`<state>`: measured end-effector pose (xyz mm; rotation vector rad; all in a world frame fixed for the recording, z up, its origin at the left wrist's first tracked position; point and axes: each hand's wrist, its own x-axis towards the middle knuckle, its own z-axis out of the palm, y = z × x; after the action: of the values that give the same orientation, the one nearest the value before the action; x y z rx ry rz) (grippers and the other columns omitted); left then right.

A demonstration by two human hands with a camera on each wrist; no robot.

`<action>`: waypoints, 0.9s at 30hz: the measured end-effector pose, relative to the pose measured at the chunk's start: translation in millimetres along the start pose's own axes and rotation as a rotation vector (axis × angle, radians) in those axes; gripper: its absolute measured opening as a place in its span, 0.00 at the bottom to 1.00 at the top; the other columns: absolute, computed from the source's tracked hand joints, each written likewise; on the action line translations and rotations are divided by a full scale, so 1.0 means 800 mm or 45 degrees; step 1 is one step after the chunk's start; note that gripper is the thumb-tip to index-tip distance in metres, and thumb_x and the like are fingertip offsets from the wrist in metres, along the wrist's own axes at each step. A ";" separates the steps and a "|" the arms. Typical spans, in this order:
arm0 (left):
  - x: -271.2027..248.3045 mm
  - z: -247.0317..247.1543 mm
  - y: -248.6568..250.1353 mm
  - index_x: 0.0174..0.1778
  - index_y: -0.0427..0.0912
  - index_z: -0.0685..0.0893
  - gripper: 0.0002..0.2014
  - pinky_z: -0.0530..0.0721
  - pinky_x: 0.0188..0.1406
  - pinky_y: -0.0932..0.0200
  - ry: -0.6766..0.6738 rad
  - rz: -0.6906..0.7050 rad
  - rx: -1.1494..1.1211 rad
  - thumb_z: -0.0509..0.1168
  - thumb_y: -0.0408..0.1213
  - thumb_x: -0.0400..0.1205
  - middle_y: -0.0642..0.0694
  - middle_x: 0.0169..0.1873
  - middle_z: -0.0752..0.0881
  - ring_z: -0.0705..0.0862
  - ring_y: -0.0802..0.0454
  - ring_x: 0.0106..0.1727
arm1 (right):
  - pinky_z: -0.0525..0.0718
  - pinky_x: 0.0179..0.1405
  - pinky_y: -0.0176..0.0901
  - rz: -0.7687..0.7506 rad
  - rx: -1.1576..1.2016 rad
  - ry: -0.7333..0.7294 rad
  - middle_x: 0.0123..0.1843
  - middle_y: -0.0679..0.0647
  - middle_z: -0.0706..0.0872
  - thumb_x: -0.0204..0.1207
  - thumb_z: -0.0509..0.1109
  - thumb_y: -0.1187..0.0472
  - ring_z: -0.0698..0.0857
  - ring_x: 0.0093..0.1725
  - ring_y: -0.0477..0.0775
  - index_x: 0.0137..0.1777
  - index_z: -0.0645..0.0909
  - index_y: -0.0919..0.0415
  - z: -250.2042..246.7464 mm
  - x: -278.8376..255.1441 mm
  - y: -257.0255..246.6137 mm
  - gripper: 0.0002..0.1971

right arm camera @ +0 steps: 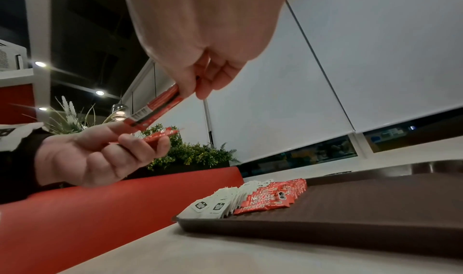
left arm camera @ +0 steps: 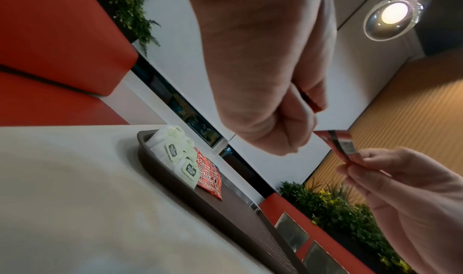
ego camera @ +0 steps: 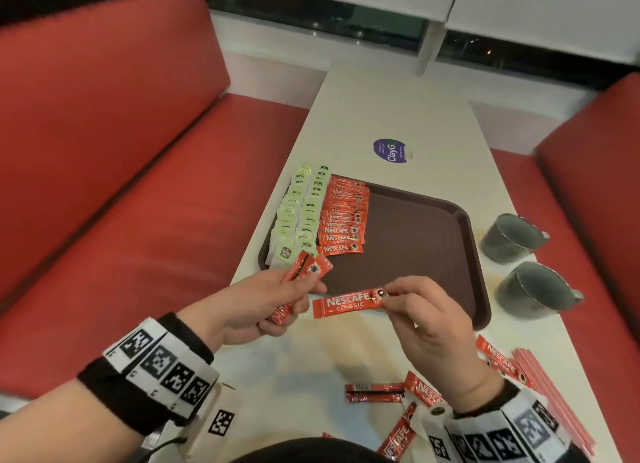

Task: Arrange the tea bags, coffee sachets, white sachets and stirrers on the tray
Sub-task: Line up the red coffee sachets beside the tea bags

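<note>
A brown tray (ego camera: pixel 422 241) lies on the white table. Along its left side run two rows of pale green tea bags (ego camera: pixel 298 213) and a row of red coffee sachets (ego camera: pixel 343 217). My left hand (ego camera: pixel 263 300) holds a small bunch of red coffee sachets (ego camera: pixel 304 268) just in front of the tray's near left corner. To its right my right hand (ego camera: pixel 415 310) pinches one coffee sachet (ego camera: pixel 346 305) by its right end, level above the tray's near edge. In the right wrist view that sachet (right arm camera: pixel 160 106) slants down from the fingers (right arm camera: pixel 190 88) toward the left hand (right arm camera: pixel 100 155).
Several loose coffee sachets (ego camera: pixel 374 392) lie on the table near me. A bundle of pink stirrers (ego camera: pixel 550 390) lies at the right edge. Two grey mugs (ego camera: pixel 512 237) (ego camera: pixel 533 288) stand right of the tray. Red bench seats (ego camera: pixel 104 185) flank the table.
</note>
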<state>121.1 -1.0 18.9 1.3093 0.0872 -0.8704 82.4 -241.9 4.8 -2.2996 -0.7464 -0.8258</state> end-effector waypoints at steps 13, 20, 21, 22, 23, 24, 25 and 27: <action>0.026 -0.004 -0.014 0.43 0.44 0.87 0.06 0.75 0.34 0.70 0.323 0.295 0.928 0.71 0.42 0.78 0.51 0.32 0.85 0.79 0.63 0.32 | 0.73 0.39 0.21 0.713 0.216 -0.577 0.37 0.39 0.82 0.72 0.76 0.68 0.80 0.42 0.36 0.41 0.83 0.45 0.020 0.022 0.002 0.13; 0.035 -0.025 -0.020 0.48 0.32 0.82 0.17 0.65 0.19 0.64 0.557 0.193 0.450 0.63 0.46 0.83 0.50 0.23 0.78 0.68 0.56 0.22 | 0.75 0.36 0.31 0.968 -0.040 -0.708 0.33 0.46 0.85 0.72 0.74 0.65 0.80 0.36 0.44 0.33 0.82 0.49 0.043 0.067 0.068 0.11; 0.034 -0.027 -0.021 0.50 0.32 0.82 0.16 0.65 0.19 0.65 0.562 0.173 0.432 0.63 0.45 0.83 0.50 0.23 0.78 0.68 0.56 0.23 | 0.76 0.40 0.36 0.977 -0.088 -0.756 0.36 0.48 0.85 0.72 0.74 0.65 0.81 0.39 0.47 0.34 0.82 0.49 0.051 0.075 0.081 0.10; 0.033 -0.028 -0.023 0.50 0.32 0.82 0.16 0.65 0.19 0.64 0.564 0.162 0.417 0.63 0.45 0.83 0.50 0.24 0.78 0.68 0.55 0.24 | 0.77 0.43 0.39 0.994 -0.123 -0.812 0.38 0.49 0.86 0.73 0.73 0.64 0.82 0.42 0.50 0.35 0.82 0.50 0.060 0.082 0.095 0.09; 0.033 -0.029 -0.024 0.50 0.32 0.82 0.16 0.65 0.19 0.64 0.567 0.157 0.401 0.63 0.45 0.83 0.50 0.24 0.79 0.68 0.54 0.24 | 0.77 0.45 0.41 1.020 -0.144 -0.870 0.40 0.49 0.86 0.74 0.72 0.64 0.83 0.44 0.51 0.36 0.82 0.51 0.070 0.090 0.106 0.08; 0.033 -0.030 -0.025 0.51 0.32 0.82 0.16 0.65 0.19 0.64 0.575 0.153 0.388 0.63 0.44 0.83 0.50 0.24 0.79 0.68 0.54 0.25 | 0.78 0.47 0.42 1.047 -0.158 -0.926 0.42 0.50 0.86 0.74 0.72 0.64 0.83 0.46 0.51 0.36 0.82 0.51 0.079 0.097 0.116 0.08; 0.032 -0.032 -0.026 0.50 0.32 0.82 0.16 0.64 0.19 0.63 0.585 0.148 0.383 0.64 0.44 0.83 0.50 0.24 0.79 0.67 0.53 0.25 | 0.79 0.48 0.43 1.068 -0.168 -0.973 0.43 0.50 0.86 0.74 0.73 0.64 0.84 0.47 0.52 0.35 0.82 0.51 0.087 0.103 0.125 0.08; 0.031 -0.036 -0.028 0.50 0.31 0.82 0.15 0.64 0.20 0.62 0.603 0.137 0.377 0.64 0.43 0.83 0.49 0.24 0.79 0.67 0.52 0.26 | 0.82 0.50 0.45 1.106 -0.167 -1.028 0.44 0.50 0.86 0.73 0.74 0.64 0.85 0.48 0.53 0.32 0.80 0.51 0.103 0.112 0.136 0.11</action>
<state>137.0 11.4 -20.7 1.7647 0.2639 -0.4786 242.9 -233.1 -21.2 -2.6820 0.0839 0.4807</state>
